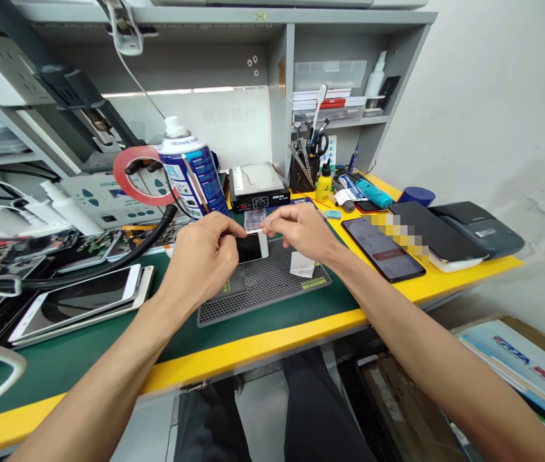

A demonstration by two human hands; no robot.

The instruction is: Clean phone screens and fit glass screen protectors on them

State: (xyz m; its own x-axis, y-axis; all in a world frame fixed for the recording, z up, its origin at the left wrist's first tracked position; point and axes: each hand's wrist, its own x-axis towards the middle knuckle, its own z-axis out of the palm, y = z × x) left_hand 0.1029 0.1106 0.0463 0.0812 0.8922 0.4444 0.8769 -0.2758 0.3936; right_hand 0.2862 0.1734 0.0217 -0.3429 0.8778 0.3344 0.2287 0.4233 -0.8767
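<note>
Over the grey perforated mat (272,282), my left hand (207,250) and my right hand (301,231) face each other with fingertips pinched. Between them is something small and thin that I cannot make out. Just below the fingertips lies a white-framed phone (253,248) with a dark screen, partly covered by my left hand. A small white cloth or paper (302,264) rests on the mat under my right wrist. Behind the hands is a small clear packet (254,219).
A blue spray can (195,173) stands behind my left hand, near a black-and-silver device (259,186). White phones (79,301) are stacked at left under a black hose (142,244). At right are a dark phone (382,249), a yellow bottle (323,183) and a black pen holder (301,172).
</note>
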